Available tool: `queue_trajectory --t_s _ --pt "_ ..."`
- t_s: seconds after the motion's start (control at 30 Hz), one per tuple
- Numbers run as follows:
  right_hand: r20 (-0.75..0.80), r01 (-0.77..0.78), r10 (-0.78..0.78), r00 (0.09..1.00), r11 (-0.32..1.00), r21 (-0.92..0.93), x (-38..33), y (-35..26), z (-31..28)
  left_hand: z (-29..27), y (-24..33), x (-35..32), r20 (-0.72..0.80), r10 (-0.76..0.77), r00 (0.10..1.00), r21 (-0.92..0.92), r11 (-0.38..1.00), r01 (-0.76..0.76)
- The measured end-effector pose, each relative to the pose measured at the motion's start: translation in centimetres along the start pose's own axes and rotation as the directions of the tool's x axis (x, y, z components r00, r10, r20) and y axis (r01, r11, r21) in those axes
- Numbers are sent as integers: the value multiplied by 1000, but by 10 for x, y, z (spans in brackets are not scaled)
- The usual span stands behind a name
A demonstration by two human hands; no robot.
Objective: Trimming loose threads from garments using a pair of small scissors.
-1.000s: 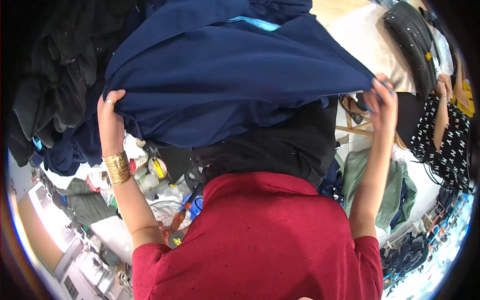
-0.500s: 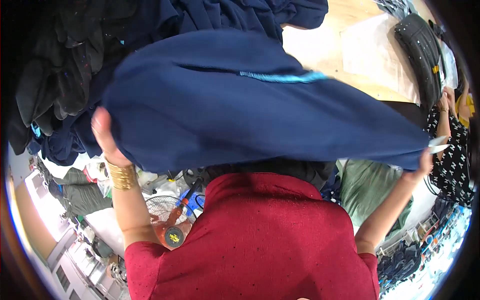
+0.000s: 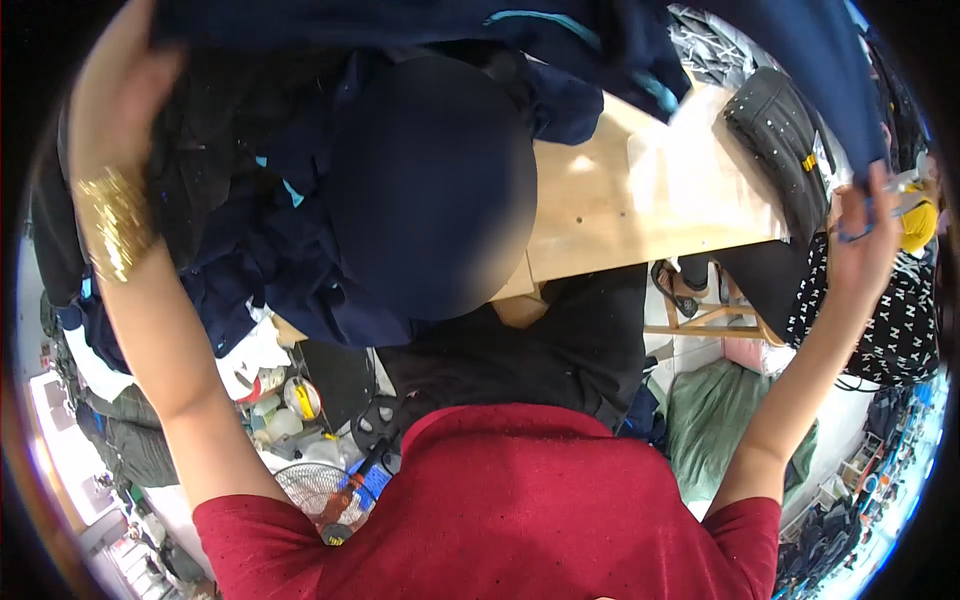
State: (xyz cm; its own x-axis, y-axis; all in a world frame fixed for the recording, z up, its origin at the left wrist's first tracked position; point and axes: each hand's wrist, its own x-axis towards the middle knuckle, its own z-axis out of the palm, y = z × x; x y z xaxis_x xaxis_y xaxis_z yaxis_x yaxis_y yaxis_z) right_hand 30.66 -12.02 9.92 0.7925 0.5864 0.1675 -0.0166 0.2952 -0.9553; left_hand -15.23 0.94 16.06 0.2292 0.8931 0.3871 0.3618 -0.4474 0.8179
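right fingers (image 3: 877,188) pinch navy cloth (image 3: 420,22) | left fingers (image 3: 160,78) blurred beside it

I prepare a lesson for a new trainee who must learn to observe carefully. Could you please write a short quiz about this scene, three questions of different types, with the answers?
1. True or false: the right hand is empty.
2. Choose one. The curved strip on the raised navy cloth is:
A) orange
B) light blue
C) yellow
3. Fill in: the gold bangles are on the person's ____ wrist.

Key:
1. False; it holds the navy cloth.
2. B
3. left
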Motion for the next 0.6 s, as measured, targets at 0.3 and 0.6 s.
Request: queue_trajectory --t_s 0.3,0.6 --pt "197 -510 641 742 730 -455 -107 181 -101 77 -127 -111 -23 -399 917 378 846 377" --pt "384 253 667 638 289 -923 -99 133 -129 77 -88 -135 238 -263 935 656 753 45"
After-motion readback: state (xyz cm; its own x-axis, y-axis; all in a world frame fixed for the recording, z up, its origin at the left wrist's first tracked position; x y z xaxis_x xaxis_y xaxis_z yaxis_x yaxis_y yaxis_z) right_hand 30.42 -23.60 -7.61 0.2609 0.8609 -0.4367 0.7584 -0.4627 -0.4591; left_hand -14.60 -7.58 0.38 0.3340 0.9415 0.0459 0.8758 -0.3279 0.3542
